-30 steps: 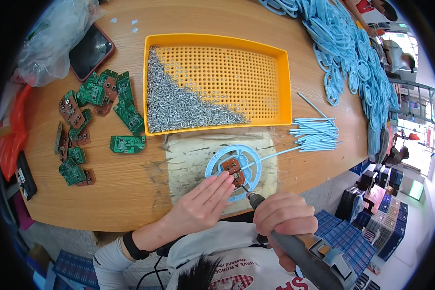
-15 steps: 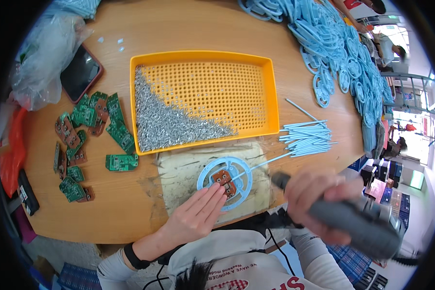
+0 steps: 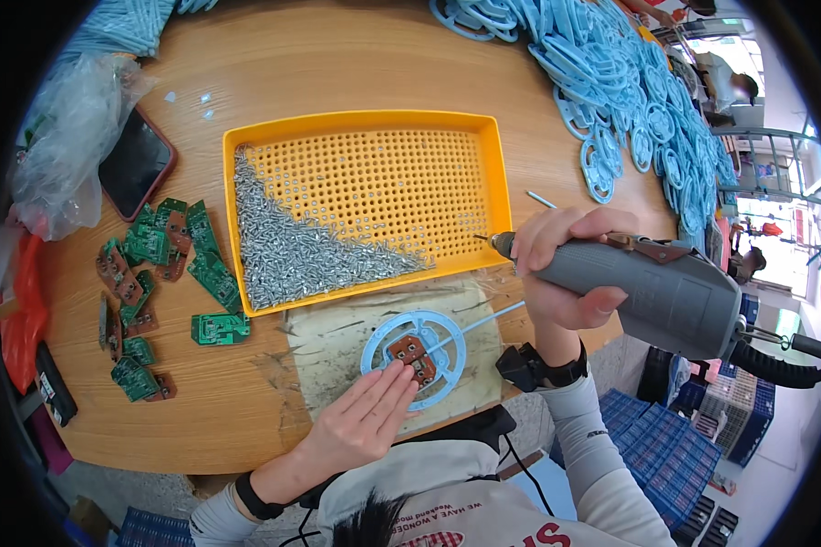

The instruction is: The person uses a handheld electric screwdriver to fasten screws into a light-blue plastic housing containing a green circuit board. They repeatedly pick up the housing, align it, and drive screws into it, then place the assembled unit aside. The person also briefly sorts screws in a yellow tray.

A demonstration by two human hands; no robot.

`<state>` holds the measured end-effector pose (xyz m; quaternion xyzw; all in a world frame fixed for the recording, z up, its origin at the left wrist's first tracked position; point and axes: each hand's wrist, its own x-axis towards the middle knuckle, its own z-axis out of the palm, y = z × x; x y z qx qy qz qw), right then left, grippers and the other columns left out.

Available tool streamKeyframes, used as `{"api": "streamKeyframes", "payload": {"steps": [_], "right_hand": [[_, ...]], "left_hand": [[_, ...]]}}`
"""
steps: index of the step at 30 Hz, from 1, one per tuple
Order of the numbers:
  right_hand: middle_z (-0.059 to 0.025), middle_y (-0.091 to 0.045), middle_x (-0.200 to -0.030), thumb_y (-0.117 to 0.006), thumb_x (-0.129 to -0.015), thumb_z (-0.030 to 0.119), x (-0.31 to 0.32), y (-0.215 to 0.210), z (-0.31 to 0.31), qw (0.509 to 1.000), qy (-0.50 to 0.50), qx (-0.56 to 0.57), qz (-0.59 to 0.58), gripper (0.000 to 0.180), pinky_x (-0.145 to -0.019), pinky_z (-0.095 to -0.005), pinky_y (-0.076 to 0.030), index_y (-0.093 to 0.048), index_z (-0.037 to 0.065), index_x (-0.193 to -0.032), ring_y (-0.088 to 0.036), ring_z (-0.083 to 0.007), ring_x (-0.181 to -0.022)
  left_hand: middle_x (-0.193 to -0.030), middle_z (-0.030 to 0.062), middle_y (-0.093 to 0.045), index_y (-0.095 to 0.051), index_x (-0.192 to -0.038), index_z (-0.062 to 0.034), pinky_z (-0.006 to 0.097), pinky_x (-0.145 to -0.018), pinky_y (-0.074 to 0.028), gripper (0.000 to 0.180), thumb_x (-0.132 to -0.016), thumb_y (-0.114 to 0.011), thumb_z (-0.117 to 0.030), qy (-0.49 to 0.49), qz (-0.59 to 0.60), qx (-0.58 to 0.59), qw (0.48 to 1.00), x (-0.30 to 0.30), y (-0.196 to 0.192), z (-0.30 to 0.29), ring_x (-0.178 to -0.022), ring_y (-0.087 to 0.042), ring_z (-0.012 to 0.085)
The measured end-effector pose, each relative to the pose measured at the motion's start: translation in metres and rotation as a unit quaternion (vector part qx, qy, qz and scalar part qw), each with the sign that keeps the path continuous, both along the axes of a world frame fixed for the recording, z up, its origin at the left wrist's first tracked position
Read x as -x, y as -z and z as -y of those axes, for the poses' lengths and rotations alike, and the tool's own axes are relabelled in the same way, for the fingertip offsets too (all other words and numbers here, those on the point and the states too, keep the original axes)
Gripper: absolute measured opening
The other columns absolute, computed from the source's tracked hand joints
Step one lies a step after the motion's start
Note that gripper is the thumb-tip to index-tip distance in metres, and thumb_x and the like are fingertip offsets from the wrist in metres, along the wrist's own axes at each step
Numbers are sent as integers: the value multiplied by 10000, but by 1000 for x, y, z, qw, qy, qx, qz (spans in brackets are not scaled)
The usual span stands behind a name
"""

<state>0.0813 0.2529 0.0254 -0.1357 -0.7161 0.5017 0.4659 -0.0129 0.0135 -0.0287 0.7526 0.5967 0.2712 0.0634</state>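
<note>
A blue ring (image 3: 414, 357) with a small brown board inside lies near the surface's near edge, pinned flat by the open left hand (image 3: 360, 425); the right hand (image 3: 566, 269) is clenched round a grey screwdriver (image 3: 652, 284), whose tip should be dipped squarely among the screws (image 3: 292, 251) in the yellow tray (image 3: 493, 164)

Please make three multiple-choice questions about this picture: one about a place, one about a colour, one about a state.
1. Where do the screws lie?
A. in the tray's left part
B. on the phone
C. under the blue ring

2. What colour is the tray?
A. green
B. orange-yellow
C. white

3. What does the right hand hold?
A. nothing
B. a circuit board
C. a grey electric screwdriver

Answers: 1 A, the heap fills the tray's left and lower side. 2 B, its rim and perforated floor are orange-yellow. 3 C, the fingers wrap its grey body.
</note>
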Motion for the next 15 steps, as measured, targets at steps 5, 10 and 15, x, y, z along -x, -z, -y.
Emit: {"api": "streamKeyframes", "payload": {"steps": [5,10,15], "right_hand": [[-65,-484,-597,-485,-827,689,3,1,4,1000,17,-6,21,663,-429,-291,-432,-370,52,-971,-465,-155,-442],[-57,-506,-653,-594,-759,668,3,-6,9,998,-2,38,50,678,-514,-295,-452,-386,66,-990,-505,-161,-543],[-50,-476,-582,-483,-826,693,-1,-16,6,999,-20,-28,-21,667,-418,-282,-427,-390,50,-976,-465,-153,-443]], "left_hand": [[-1156,133,-640,-659,-1074,20,337,-975,-459,281,-839,-613,-127,-6,24,3,1000,-1,-2,0,-1113,-603,224],[-1156,129,-640,-663,-1071,0,341,-955,-465,337,-808,-683,-211,-14,22,-7,1000,-1,-1,-1,-1114,-602,235],[-1163,131,-635,-659,-1079,-7,345,-948,-467,363,-800,-705,-234,-16,23,-11,1000,-3,-2,-2,-1117,-601,237]]}}
